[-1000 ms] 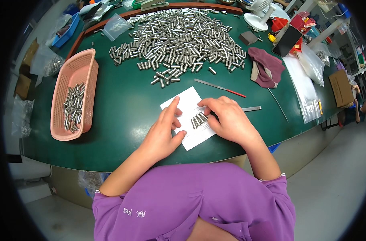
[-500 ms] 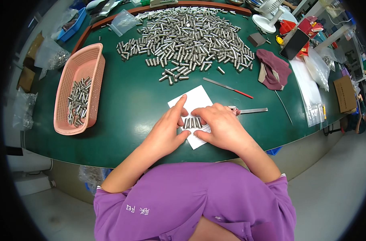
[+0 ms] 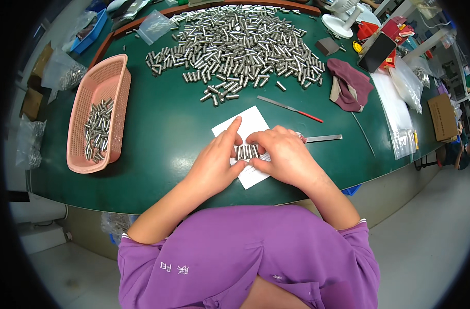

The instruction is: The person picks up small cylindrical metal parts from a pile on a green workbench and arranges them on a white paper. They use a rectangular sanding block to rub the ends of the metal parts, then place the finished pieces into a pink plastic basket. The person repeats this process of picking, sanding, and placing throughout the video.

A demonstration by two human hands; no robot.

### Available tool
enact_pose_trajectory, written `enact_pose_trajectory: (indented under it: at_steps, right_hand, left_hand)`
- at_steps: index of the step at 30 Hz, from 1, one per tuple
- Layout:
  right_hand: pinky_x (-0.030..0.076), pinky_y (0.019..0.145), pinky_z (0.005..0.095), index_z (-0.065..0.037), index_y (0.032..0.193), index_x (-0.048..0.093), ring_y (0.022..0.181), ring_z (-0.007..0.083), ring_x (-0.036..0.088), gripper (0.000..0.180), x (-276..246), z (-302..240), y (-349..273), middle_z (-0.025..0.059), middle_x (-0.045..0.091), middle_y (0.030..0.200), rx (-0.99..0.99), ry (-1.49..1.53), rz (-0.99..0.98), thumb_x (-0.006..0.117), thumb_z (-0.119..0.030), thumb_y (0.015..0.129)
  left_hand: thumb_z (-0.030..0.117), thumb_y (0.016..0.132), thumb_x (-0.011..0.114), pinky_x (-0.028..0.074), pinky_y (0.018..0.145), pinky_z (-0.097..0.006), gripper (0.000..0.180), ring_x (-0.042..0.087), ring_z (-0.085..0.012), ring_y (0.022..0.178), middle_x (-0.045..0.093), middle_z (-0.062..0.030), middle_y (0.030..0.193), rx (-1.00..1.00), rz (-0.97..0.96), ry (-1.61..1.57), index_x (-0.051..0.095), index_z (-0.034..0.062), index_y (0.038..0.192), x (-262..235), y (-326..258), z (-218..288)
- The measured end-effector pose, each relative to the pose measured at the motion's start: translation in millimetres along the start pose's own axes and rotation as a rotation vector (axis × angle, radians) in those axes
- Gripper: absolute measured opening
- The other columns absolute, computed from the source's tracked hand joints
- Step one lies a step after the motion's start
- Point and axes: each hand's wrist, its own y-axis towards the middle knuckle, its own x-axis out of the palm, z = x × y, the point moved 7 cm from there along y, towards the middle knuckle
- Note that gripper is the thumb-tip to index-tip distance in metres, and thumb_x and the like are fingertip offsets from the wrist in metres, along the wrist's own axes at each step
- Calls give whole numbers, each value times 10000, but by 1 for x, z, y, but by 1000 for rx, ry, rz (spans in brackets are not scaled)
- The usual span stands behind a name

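Observation:
A short row of steel pins (image 3: 246,152) lies side by side on a white sheet of paper (image 3: 250,119) near the table's front edge. My left hand (image 3: 216,160) curls round the left end of the row, thumb at the near side, one finger stretched away from me. From the right, my right hand (image 3: 286,155) bends over the other end, its thumb close to my left thumb. Both hands hold the row between them; the fingers hide its outer pins. A tool with a flat metal strip (image 3: 323,138) is partly covered by my right hand.
A large heap of loose pins (image 3: 245,46) covers the table's far middle. At left stands a pink basket (image 3: 122,98) with more pins. A red-handled file (image 3: 291,109), a maroon cloth (image 3: 351,85), a phone (image 3: 378,53) and a white fan (image 3: 338,26) are to the right.
The whole view has shifted slightly. My hands stay round the row of pins, with thumbs drawn a little closer together.

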Motion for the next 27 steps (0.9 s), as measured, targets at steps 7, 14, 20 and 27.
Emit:
enact_pose_trajectory:
  at_steps: [7,14,20,27]
  right_hand:
    - [436,834,431,-119,1197,601,920,259,583,475,3,2,-4,8,637,869,54,53,22,760,-170,752]
    - [449,827,412,-118,1178,603,918,250,593,402,4,-2,-3,10,653,870,10,94,69,683,-96,785]
    - [470,789,389,-117,1109,633,848,242,608,328,0,4,0,12,675,829,-50,94,215,615,-50,788]
    - [482,713,445,-125,1047,634,740,296,620,231,-1,11,0,87,615,710,-46,104,261,598,-64,828]
  left_hand:
    - [-13,775,690,512,786,-323,908,578,-198,850,573,-98,1096,-81,9,38,198,78,1533,-13,-10,-2]
    - [-68,755,610,514,787,-342,854,590,-212,841,594,-86,970,-77,24,120,240,67,1513,-19,-12,-7]
    - [-73,753,586,511,789,-355,821,598,-223,830,596,-90,943,-60,71,149,269,54,1500,-20,-12,-9]
    - [-41,756,638,509,790,-358,830,590,-223,829,588,-78,925,-45,41,168,275,48,1497,-15,-10,-1]
